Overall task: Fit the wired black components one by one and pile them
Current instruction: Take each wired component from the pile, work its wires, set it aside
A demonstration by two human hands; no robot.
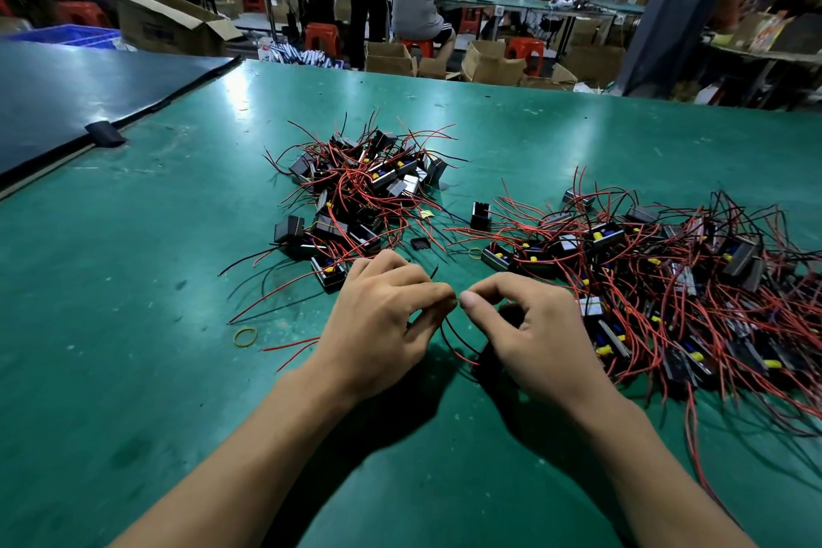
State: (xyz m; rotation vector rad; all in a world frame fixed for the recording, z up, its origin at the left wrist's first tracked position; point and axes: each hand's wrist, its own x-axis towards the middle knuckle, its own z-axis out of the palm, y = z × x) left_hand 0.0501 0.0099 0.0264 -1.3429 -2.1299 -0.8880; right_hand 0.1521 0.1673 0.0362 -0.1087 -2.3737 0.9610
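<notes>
L hand (382,325) and R hand (533,338) are low-centre over the green table (155,258), fingertips nearly meeting.

- **Fingers:** curled on both hands. L thumb + forefinger pinch thin wires (446,327). R thumb + forefinger are closed on the same wires just beside them.
- **Wires:** red + blk. They drop from the pinch point toward the viewer, then curve R under the R palm.
- **Component (485,363):** a dark block under the R palm, mostly hidden. It lies nearer the viewer than the fingertips, w/ its leads running up to the pinch. Long axis and facing: can't tell, too covered.
- **Far pile (369,187):** blk units beyond the L hand, red/blk leads splayed all ways.
- **R pile (667,280):** bigger and looser, w/ yellow bits showing. Its leads reach just beside the R hand.
- **Labels:** white/silver labels on several units in both piles. Print too small to read.
- **Between piles:** a small blk housing (480,214) stands upright, w/ a flat cap (420,244) near it.
- **Elsewhere:** a yellow band (245,337) lies flat L of the L hand. A dark board (66,102) sits far L, w/ a clip (104,133) on its edge.
</notes>
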